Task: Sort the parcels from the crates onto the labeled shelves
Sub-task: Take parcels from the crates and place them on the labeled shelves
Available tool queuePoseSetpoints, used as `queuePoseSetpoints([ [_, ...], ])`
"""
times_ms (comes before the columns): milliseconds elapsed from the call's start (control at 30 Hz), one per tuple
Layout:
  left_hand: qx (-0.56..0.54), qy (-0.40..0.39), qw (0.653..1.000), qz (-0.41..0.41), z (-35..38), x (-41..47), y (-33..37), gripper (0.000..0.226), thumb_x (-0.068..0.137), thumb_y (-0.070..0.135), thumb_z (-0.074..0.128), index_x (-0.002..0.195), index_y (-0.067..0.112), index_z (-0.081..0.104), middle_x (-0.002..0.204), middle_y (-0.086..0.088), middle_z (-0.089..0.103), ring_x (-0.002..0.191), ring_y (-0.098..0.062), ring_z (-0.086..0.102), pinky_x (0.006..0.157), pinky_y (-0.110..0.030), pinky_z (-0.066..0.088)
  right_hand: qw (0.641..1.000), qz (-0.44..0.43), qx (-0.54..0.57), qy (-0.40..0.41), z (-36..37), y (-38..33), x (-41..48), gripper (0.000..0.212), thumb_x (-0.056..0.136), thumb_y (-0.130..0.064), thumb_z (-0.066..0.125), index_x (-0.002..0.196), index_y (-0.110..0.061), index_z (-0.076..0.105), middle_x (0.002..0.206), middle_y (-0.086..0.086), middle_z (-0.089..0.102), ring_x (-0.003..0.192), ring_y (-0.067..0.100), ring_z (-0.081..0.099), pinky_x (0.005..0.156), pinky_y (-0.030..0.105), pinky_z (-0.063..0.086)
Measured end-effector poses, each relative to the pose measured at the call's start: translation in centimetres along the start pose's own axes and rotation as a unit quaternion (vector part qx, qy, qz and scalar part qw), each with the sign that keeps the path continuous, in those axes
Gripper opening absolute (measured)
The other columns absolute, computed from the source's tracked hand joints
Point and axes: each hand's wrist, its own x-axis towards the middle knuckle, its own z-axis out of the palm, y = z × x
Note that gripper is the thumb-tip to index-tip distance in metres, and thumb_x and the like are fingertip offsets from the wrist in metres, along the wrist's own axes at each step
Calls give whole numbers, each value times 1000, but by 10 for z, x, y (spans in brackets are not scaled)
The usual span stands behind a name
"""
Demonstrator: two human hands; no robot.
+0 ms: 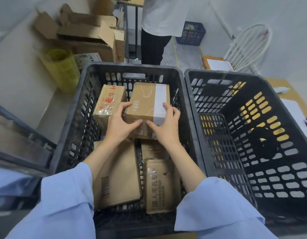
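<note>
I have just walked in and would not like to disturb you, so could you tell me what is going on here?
A person in light blue sleeves reaches into the left black crate and has a grip with the left hand and right hand on a brown parcel with a white label. Around it, other parcels lie in that crate. A second black crate stands to its right.

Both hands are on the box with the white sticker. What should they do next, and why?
Probably lift the labeled box straight up out of the black crate. The left hand and right hand grip its near end, it rests on top of other parcels, and the red-lettered box sits close beside it.
</note>
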Motion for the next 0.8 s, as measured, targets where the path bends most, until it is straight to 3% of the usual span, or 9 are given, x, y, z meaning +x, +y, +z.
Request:
queuePoseSetpoints([
  [133, 7, -2, 1000, 18, -15, -4, 14, 60, 73, 21, 85, 125, 21, 56, 122, 12, 58, 116, -3, 52, 93, -7, 37, 999, -19, 29, -11, -15, -11, -8, 90, 79, -20, 82, 150, -17, 26, 143, 3, 22, 116, 1, 29, 96, 4, 23],
  [233, 11, 3, 1000, 18, -26, -12, 29, 55, 73, 24, 85, 122, 20, 58, 117, 19, 57, 118, -5, 52, 97, -16, 39, 998, -40, 41, -20, -29, -16, -12, 92, 78, -22, 83, 150, -17, 25, 139, 3, 25, 113, 1, 30, 80, -13, 20],
  [367, 4, 31, 999, 20, -37, -30, 53, 51, 74, 22, 85, 118, 16, 60, 120, 11, 59, 118, -7, 53, 102, -27, 42, 996, -60, 57, -41, -46, -26, -23, 100, 78, -31, 82, 154, -14, 19, 139, 0, 26, 119, 1, 28, 87, -7, 18],
  [467, -16, 53, 998, 15, -42, -50, 72, 46, 79, 19, 81, 118, 13, 58, 123, 6, 60, 116, -6, 55, 102, -36, 46, 992, -87, 78, -49, -56, -35, -35, 96, 79, -36, 81, 153, -17, 23, 130, -8, 24, 119, 1, 30, 79, -12, 23],
  [533, -26, 76, 997, 16, -44, -65, 85, 43, 81, 17, 78, 117, 13, 56, 122, 4, 60, 114, -7, 56, 97, -40, 50, 989, -99, 101, -52, -62, -41, -44, 92, 82, -35, 78, 153, -18, 23, 130, -11, 23, 123, 5, 34, 88, -6, 28],
  [600, -24, 101, 994, 24, -46, -81, 100, 45, 81, 15, 78, 119, 15, 53, 123, 1, 59, 114, -13, 57, 92, -33, 53, 984, -111, 125, -64, -71, -45, -54, 89, 84, -30, 77, 154, -19, 22, 138, -9, 25, 132, 12, 37, 108, 22, 37],
  [667, -24, 129, 991, 37, -48, -98, 114, 51, 80, 9, 78, 121, 16, 50, 123, 4, 58, 114, -10, 57, 91, -26, 52, 978, -128, 139, -84, -80, -49, -63, 87, 85, -24, 76, 154, -21, 22, 150, -5, 28, 135, 13, 38, 113, 40, 38],
  [733, -12, 156, 987, 47, -49, -117, 128, 60, 78, 7, 79, 128, 17, 47, 124, 9, 55, 113, 0, 54, 94, -20, 49, 970, -154, 153, -112, -89, -53, -72, 87, 85, -19, 75, 154, -23, 22, 147, -13, 36, 132, 7, 39, 111, 36, 38],
  [800, 20, 182, 982, 49, -49, -136, 141, 72, 78, 9, 79, 139, 15, 41, 132, 5, 51, 116, 0, 50, 98, -15, 42, 959, -186, 164, -139, -98, -55, -81, 87, 85, -15, 75, 153, -25, 23, 136, -23, 38, 128, 2, 39, 105, 27, 36],
])
